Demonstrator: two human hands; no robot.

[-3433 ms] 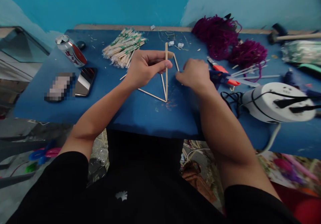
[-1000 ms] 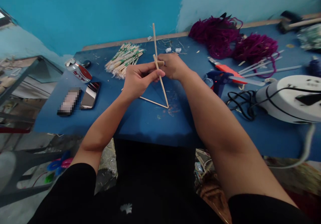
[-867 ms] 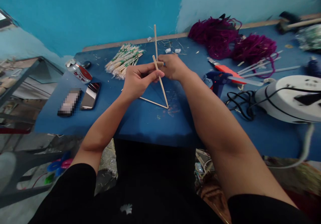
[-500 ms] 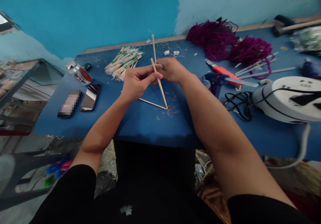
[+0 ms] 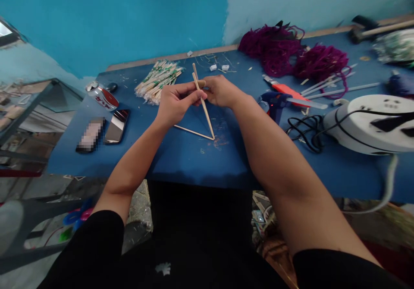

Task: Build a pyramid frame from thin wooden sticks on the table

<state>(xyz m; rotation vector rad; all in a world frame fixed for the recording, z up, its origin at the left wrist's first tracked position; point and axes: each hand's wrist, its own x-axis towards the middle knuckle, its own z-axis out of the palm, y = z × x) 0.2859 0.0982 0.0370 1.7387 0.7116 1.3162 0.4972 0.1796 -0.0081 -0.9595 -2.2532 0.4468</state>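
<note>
Head view: at the middle of the blue table (image 5: 181, 159), the left hand (image 5: 176, 103) and right hand (image 5: 223, 91) meet, both pinching the raised tops of the wooden sticks (image 5: 203, 103). The sticks slope down to a joined corner on the table at 5 o'clock of the hands. A bundle of wrapped sticks (image 5: 158, 78) lies at 11 o'clock, a glue gun (image 5: 276, 101) at 3 o'clock.

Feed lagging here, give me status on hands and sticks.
Left hand and right hand both pinching stick frame at its top. Frame's base corner on table. Glue gun lying clear.
</note>
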